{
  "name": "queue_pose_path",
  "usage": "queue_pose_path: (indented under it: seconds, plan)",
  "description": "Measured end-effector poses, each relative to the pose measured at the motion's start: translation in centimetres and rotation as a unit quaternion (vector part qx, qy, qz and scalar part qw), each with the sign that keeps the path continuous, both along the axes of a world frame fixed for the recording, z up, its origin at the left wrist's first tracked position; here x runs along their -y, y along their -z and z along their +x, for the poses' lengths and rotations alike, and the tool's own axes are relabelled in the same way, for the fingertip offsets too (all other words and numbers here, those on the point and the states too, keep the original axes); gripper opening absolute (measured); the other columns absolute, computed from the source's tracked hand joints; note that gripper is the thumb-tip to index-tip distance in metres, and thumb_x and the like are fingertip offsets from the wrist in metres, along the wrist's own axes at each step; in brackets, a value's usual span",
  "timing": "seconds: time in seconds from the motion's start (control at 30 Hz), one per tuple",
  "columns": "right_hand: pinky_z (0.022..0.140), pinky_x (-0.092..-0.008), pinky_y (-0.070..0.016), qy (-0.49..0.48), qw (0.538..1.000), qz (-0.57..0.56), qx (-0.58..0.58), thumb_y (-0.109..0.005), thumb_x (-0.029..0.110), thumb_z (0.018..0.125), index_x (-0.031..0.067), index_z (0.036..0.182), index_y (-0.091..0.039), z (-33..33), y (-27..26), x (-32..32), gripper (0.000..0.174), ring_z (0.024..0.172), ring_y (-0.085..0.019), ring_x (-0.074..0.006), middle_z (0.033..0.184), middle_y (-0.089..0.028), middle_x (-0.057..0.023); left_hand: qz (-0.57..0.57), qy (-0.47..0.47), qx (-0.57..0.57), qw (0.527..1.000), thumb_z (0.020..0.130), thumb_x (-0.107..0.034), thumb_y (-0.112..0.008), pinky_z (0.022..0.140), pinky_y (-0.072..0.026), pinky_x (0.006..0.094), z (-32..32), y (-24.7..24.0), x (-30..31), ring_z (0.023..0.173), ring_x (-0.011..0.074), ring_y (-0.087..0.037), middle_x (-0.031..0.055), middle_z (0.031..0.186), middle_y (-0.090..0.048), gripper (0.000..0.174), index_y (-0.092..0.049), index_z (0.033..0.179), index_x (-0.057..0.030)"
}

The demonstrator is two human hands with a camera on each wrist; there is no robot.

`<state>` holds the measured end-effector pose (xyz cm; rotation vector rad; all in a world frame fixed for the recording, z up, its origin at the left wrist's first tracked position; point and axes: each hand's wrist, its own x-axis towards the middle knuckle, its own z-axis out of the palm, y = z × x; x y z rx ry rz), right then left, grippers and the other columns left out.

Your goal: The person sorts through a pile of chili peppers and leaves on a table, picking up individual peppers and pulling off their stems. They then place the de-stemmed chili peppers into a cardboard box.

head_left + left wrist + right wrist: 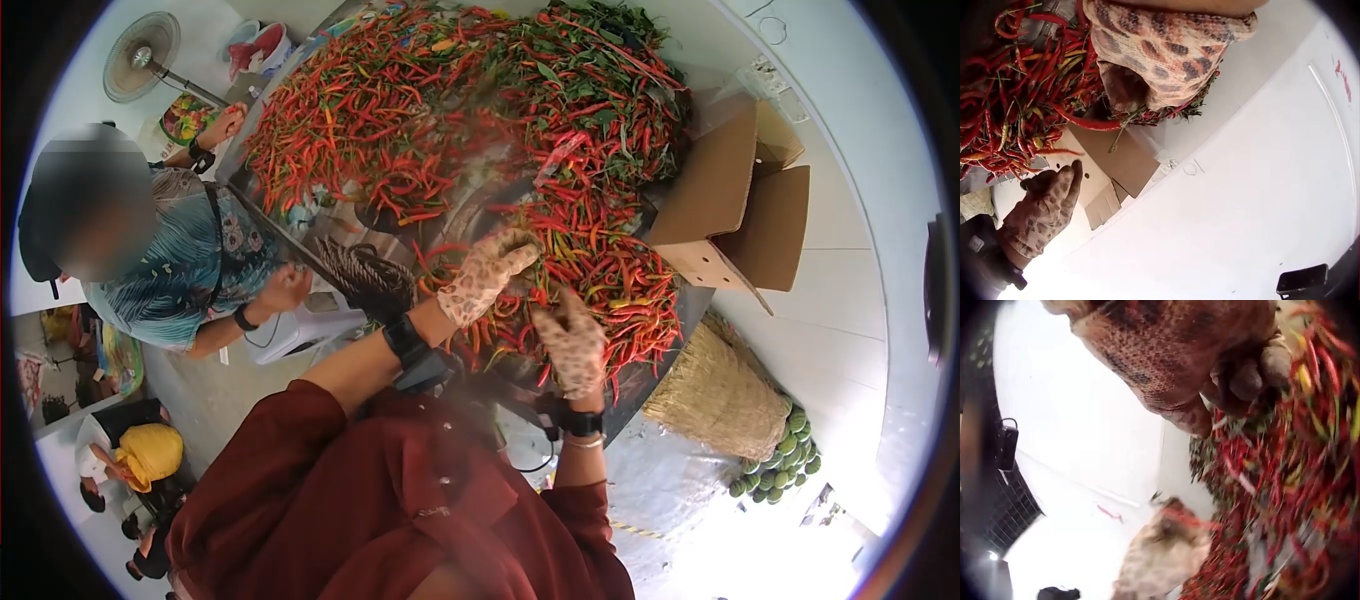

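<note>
Both hands wear tan gloves with dark spots. My left hand (490, 275) is over the near part of the chili pile. In the left wrist view its thumb and fingers pinch a red chili (1088, 124) by the green stem end. My right hand (575, 345) is lower and to the right, at the near edge of the loose red chilies (625, 290). Its fingers are loosely bent, with nothing visible between them; in the right wrist view the fingertips (1247, 381) overlap the pile.
A large chili heap with green leaves (610, 70) covers the far table. An open cardboard box (705, 205) stands at the right, above a woven sack (720, 395) and green produce (780, 460). Another person (185, 250) is at the left, near a fan (142, 57).
</note>
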<state>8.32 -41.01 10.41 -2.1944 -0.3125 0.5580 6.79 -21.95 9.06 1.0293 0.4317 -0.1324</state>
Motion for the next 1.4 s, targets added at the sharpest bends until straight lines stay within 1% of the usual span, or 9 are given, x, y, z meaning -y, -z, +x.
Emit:
queue_pose_path:
  seconds: [0.17,0.33,0.43,0.57,0.73,0.87,1.17,1.23,1.4]
  plan:
    - [0.078,-0.0359,-0.0522,-0.266,0.893,-0.095,0.351,-0.059,0.011,0.07,0.0107,0.107,-0.063,-1.3,2.4,-1.7,0.037,0.097,-0.06,-0.0268,0.11,-0.061,-0.0102,0.076,-0.034,0.001,0.997,0.091,-0.022,-0.06,0.08,-0.049,0.0255,-1.4,0.8,-1.5,0.089,0.0116,-0.06,0.0027,0.097,-0.061,0.027,-0.059,0.109,-0.0005]
    - [0.076,-0.0373,-0.0526,-0.298,0.895,-0.057,0.326,-0.061,0.006,0.074,0.0094,0.108,-0.063,-1.1,2.6,1.0,0.034,0.093,-0.062,-0.0279,0.11,-0.062,-0.0115,0.113,-0.139,0.003,0.984,0.092,-0.022,-0.06,0.073,-0.0504,0.0255,-4.7,1.0,-7.4,0.08,0.0116,-0.06,0.0028,0.093,-0.06,0.029,-0.057,0.111,-0.0006]
    - [0.075,-0.033,-0.0532,-0.032,0.982,0.007,0.183,-0.059,0.006,0.085,0.0094,0.114,-0.062,0.3,5.1,5.5,0.03,0.091,-0.064,-0.0212,0.115,-0.063,-0.01,0.178,-0.143,-0.09,0.97,0.091,-0.02,-0.057,0.084,-0.0474,0.0277,-8.9,1.2,-12.1,0.094,0.016,-0.059,0.0052,0.101,-0.062,0.028,-0.059,0.112,-0.0016]
    - [0.078,-0.0271,-0.0527,0.226,0.963,-0.07,0.127,-0.059,0.01,0.088,0.0093,0.123,-0.057,1.7,-0.6,4.5,0.035,0.09,-0.065,-0.0172,0.109,-0.066,-0.0121,0.483,0.025,-0.091,0.871,0.09,-0.017,-0.055,0.088,-0.0473,0.0319,-16.5,4.2,-18.8,0.099,0.0235,-0.06,0.0111,0.111,-0.062,0.031,-0.058,0.116,-0.0007]
    - [0.08,-0.0327,-0.052,0.056,0.978,-0.057,0.195,-0.059,0.013,0.088,0.0067,0.11,-0.063,0.5,1.2,1.8,0.023,0.09,-0.064,-0.0232,0.102,-0.066,-0.008,0.675,0.19,-0.12,0.703,0.091,-0.019,-0.051,0.089,-0.0471,0.0352,-21.6,5.3,-19.4,0.103,0.028,-0.06,0.0144,0.113,-0.063,0.032,-0.057,0.12,-0.0058]
    - [0.079,-0.0377,-0.0505,-0.2,0.965,-0.062,0.157,-0.061,0.023,0.085,0.005,0.1,-0.064,-2.3,5.7,-1.5,0.024,0.085,-0.065,-0.0294,0.097,-0.067,-0.014,0.64,0.18,-0.115,0.738,0.091,-0.022,-0.052,0.086,-0.0484,0.0361,-18.5,3.8,-16.9,0.098,0.0297,-0.062,0.0143,0.112,-0.063,0.03,-0.059,0.117,-0.0071]
    - [0.074,-0.04,-0.0506,-0.101,0.98,-0.141,0.092,-0.063,0.022,0.083,0.0052,0.1,-0.062,-4.4,6.3,-3.9,0.024,0.082,-0.064,-0.0303,0.09,-0.067,-0.0159,0.6,0.212,0.056,0.77,0.086,-0.013,-0.055,0.083,-0.049,0.0336,-12.4,5.7,-10.9,0.096,0.0253,-0.062,0.0107,0.104,-0.063,0.036,-0.057,0.121,-0.0075]
    - [0.074,-0.04,-0.0507,-0.075,0.985,-0.131,0.086,-0.063,0.022,0.083,0.0052,0.1,-0.062,-4.2,5.9,-3.2,0.024,0.082,-0.064,-0.0304,0.09,-0.066,-0.0161,0.573,0.38,0.103,0.718,0.083,-0.015,-0.059,0.088,-0.0475,0.0354,-11.0,5.5,-8.7,0.101,0.0242,-0.06,0.0092,0.114,-0.059,0.042,-0.055,0.125,-0.0107]
    - [0.07,-0.0387,-0.0515,-0.004,0.99,-0.117,0.082,-0.063,0.022,0.083,0.0045,0.103,-0.061,-3.2,4.9,-0.6,0.026,0.08,-0.065,-0.0306,0.09,-0.066,-0.0169,0.548,0.417,0.271,0.673,0.077,-0.017,-0.067,0.09,-0.0471,0.0396,-11.3,8.9,-3.3,0.11,0.0257,-0.055,0.0076,0.126,-0.051,0.055,-0.051,0.129,-0.0135]
